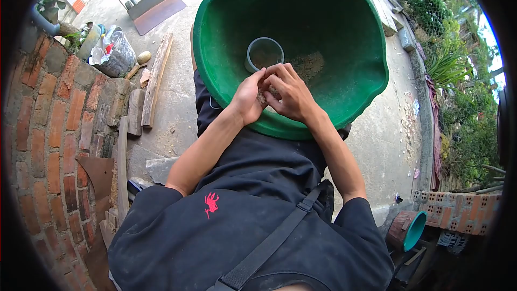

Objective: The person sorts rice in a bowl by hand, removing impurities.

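A large green tub (pixel 212 32) with a wavy rim rests over my lap, tilted so that its inside faces me. Both hands meet above its near side. My left hand (pixel 247 98) is cupped, with some pale grainy bits showing at its palm. Over that palm, my right hand (pixel 293 96) has its fingers bent and drawn together; what lies between the fingertips is hidden. Just beyond the hands, a clear plastic cup (pixel 250 59) stands in the tub. Loose pale brown grains (pixel 308 66) lie on the tub's inner surface to the cup's right.
A brick wall (pixel 56 118) runs along the left, near wooden planks (pixel 157 81) and a dirty bucket (pixel 119 56) of rubbish. A hand truck (pixel 156 9) stands at the back left. Plants (pixel 449 59) line the right, with a teal-lined pot (pixel 414 231) lower down.
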Demonstrator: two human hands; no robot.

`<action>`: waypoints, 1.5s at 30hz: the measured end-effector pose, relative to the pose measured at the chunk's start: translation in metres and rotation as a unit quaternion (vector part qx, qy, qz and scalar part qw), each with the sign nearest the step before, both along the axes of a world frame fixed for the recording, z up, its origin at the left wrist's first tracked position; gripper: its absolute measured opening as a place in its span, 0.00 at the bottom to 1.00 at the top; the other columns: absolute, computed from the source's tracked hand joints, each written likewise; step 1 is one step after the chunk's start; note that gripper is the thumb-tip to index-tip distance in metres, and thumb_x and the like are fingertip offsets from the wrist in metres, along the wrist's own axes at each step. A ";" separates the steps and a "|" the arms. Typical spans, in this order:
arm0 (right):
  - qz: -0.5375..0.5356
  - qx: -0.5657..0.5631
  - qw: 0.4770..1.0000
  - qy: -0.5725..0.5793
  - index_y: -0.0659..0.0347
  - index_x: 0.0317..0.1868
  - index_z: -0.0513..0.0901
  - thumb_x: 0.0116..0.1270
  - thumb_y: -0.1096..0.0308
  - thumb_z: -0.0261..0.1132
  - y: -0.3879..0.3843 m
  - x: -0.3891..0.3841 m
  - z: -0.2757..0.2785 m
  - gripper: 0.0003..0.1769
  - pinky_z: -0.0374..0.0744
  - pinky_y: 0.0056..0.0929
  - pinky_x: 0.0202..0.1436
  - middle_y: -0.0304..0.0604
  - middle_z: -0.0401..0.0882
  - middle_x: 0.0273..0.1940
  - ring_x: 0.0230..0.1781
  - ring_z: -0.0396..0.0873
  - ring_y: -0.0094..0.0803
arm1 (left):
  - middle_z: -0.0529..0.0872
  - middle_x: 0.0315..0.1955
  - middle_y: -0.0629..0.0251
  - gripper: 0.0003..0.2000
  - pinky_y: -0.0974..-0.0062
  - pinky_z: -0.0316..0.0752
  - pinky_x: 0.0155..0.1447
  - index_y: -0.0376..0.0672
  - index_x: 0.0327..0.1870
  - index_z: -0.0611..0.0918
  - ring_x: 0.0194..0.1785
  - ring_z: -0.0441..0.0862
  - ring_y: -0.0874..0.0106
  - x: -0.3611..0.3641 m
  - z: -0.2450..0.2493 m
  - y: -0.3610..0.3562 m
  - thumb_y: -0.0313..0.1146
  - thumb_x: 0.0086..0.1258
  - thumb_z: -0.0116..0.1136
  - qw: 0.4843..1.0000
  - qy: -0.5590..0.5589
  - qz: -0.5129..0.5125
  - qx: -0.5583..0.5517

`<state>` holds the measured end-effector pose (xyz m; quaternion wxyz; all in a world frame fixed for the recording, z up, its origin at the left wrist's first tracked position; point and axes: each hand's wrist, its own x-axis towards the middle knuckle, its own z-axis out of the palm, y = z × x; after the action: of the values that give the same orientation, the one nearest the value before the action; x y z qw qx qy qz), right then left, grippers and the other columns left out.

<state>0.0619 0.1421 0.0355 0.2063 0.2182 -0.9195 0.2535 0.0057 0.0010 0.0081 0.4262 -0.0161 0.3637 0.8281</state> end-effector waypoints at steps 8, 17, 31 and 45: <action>-0.009 0.000 1.000 -0.028 0.61 0.37 0.77 0.57 0.69 0.66 0.002 0.000 -0.001 0.09 0.74 0.39 0.55 0.45 0.74 0.46 0.50 0.71 0.43 | 0.84 0.42 0.72 0.15 0.74 0.77 0.46 0.48 0.51 0.79 0.44 0.81 0.76 0.001 0.004 0.000 0.43 0.82 0.38 1.000 -0.007 -0.001 0.012; -0.071 -0.056 0.996 0.007 0.62 0.38 0.77 0.56 0.74 0.67 0.003 0.000 0.003 0.10 0.76 0.40 0.51 0.44 0.75 0.45 0.48 0.73 0.44 | 0.85 0.41 0.68 0.14 0.70 0.79 0.49 0.45 0.49 0.79 0.44 0.83 0.73 0.005 0.014 -0.002 0.41 0.82 0.40 1.000 -0.025 -0.010 0.014; 0.006 -0.025 1.000 0.013 0.59 0.36 0.80 0.52 0.72 0.70 0.002 0.001 0.003 0.11 0.76 0.38 0.53 0.42 0.76 0.46 0.49 0.73 0.42 | 0.83 0.41 0.69 0.16 0.71 0.78 0.48 0.46 0.51 0.78 0.44 0.81 0.74 0.001 0.003 -0.002 0.43 0.83 0.38 1.000 -0.007 -0.015 0.022; -0.015 -0.207 0.972 0.111 0.62 0.39 0.82 0.60 0.81 0.68 -0.001 0.005 0.018 0.08 0.78 0.32 0.38 0.46 0.76 0.41 0.37 0.78 0.39 | 0.87 0.42 0.59 0.25 0.66 0.80 0.58 0.33 0.50 0.79 0.48 0.85 0.67 0.000 0.008 0.000 0.46 0.83 0.31 0.997 -0.008 -0.064 0.043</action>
<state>0.0665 0.1416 0.0538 0.3513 0.1833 -0.8217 0.4095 0.0053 0.0012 0.0165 0.4812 0.0194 0.3245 0.8141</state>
